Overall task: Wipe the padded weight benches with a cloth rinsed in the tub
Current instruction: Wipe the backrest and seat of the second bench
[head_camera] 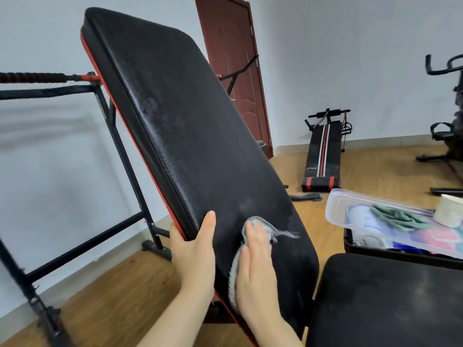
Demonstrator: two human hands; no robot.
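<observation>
A black padded backrest (175, 116) with a red underside edge rises tilted away from me, its surface streaked damp. My left hand (194, 249) grips its lower left edge, thumb lying on the padding and fingers wrapped behind. My right hand (255, 269) lies flat, fingers straight, and presses a grey cloth (268, 227) onto the lower part of the pad. The cloth pokes out above my fingertips and along the left side of my palm. The black seat pad (390, 301) of the bench sits at the lower right.
A clear plastic tub (335, 204) holding cloths and items rests on a black crate at right. A black metal rack (117, 141) stands to the left. A red-striped sit-up bench (323, 151) lies on the wooden floor by a brown door (233, 58). An exercise bike (448, 126) stands far right.
</observation>
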